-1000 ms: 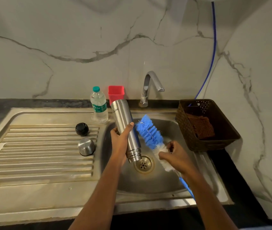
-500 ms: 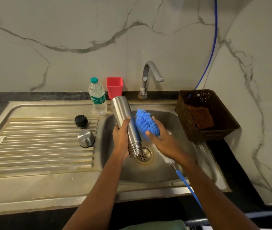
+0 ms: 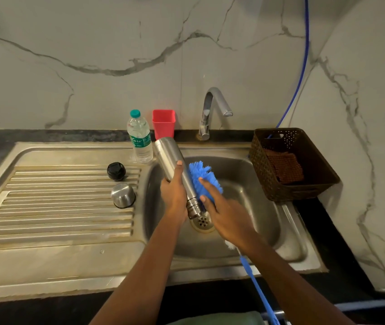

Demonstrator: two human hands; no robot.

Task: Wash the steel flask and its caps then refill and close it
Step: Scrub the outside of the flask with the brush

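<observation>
- Two hands met over the sink (image 3: 257, 174). The left hand (image 3: 173, 195) was wrapped round the middle of the steel flask (image 3: 169, 158), which hung tilted, mouth down, just above the drain (image 3: 202, 221).
- Just to its right, the right hand (image 3: 229, 219) curled over the blue head of the bottle brush (image 3: 202, 175), pressing the bristles against the flask's side. Its thumb was hidden.
- To scrub well, by my judgement: keep the flask gripped firmly, turn it bit by bit, stroke along its whole length, and work round the ridged neck.
- Counted left to right:
  - one black cap (image 3: 116, 171) and one steel cap (image 3: 123, 195), apart on the drainboard (image 3: 57, 207);
  - one water bottle (image 3: 139, 137);
  - one red cup (image 3: 163, 124);
  - one flask and one brush;
  - one tap (image 3: 212, 109);
  - one basket (image 3: 264, 184) holding one brown cloth (image 3: 284, 165).
</observation>
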